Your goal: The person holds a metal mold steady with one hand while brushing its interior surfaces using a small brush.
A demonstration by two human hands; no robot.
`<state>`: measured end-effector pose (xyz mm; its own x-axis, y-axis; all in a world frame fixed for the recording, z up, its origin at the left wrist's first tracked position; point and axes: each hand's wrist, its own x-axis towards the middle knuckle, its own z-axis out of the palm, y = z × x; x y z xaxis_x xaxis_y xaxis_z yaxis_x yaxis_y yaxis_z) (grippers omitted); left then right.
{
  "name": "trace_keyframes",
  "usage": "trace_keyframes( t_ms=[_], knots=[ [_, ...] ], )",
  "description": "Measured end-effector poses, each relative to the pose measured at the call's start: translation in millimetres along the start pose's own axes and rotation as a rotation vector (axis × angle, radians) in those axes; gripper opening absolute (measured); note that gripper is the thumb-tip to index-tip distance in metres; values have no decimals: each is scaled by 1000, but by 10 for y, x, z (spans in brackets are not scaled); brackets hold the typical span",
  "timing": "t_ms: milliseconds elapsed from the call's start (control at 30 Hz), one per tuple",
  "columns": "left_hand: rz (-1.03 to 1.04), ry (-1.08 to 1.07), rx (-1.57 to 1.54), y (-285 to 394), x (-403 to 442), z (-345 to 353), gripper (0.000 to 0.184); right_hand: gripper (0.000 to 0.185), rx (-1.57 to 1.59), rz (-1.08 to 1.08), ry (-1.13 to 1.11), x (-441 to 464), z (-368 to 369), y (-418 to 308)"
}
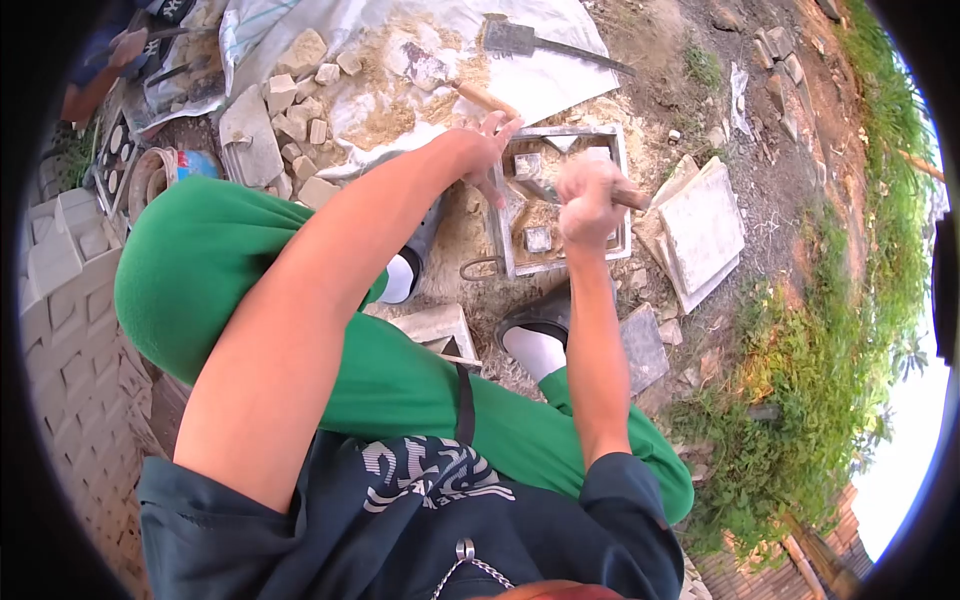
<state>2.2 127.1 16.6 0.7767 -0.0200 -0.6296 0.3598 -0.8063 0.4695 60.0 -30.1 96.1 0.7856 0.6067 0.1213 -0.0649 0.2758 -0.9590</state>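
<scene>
Crouching close over the ground, the person has a pale, box-like block (437,326) between the feet and the dark right clog (537,312) near the rectangular mould frame's (560,267) near edge; a shifting foot could catch that edge and knock the frame askew. A wire loop (478,269) by its near left corner might snag a toe.

Inside the frame sit small square blocks, one near (538,239) and one farther back (527,166). Above its right part, the right hand (588,200) is blurred, its fingers clamped round a brown handle (632,198); the tool's head cannot be made out. A loose grip or poor aim could bring it onto the rim or a block.

The left hand (484,152) is at the far left corner, fingers apart, within reach of a stray blow. Just beyond it lies the trowel's wooden handle (487,98), contact unclear; a bump could turn it across the frame. Beside the right edge, leaning slabs (703,232) might slide if jostled.
</scene>
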Motion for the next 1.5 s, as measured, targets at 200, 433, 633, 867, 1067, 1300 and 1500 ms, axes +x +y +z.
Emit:
trace_keyframes(
  t_ms=[200,433,633,867,1067,1300,1500],
  knots=[
    [-38,-53,51,19,20,-35,149,38,-208,-267,20,-141,-11,199],
    [-68,-62,33,71,-25,-112,149,41,-134,-124,-42,-30,-51,103],
    [-61,-55,16,58,-11,-62,150,41,-31,-156,41,-85,-40,34],
    [-72,-58,47,79,-22,-77,149,38,-77,73,160,-99,8,335],
    [-1,-21,-53,19,-40,-20,152,37,147,-112,268,-24,258,-98],
    [13,71,-42,-26,16,55,152,33,-75,22,478,-94,368,465],
    [66,92,-98,-55,15,76,152,45,-73,18,111,166,222,177]
  ],
)
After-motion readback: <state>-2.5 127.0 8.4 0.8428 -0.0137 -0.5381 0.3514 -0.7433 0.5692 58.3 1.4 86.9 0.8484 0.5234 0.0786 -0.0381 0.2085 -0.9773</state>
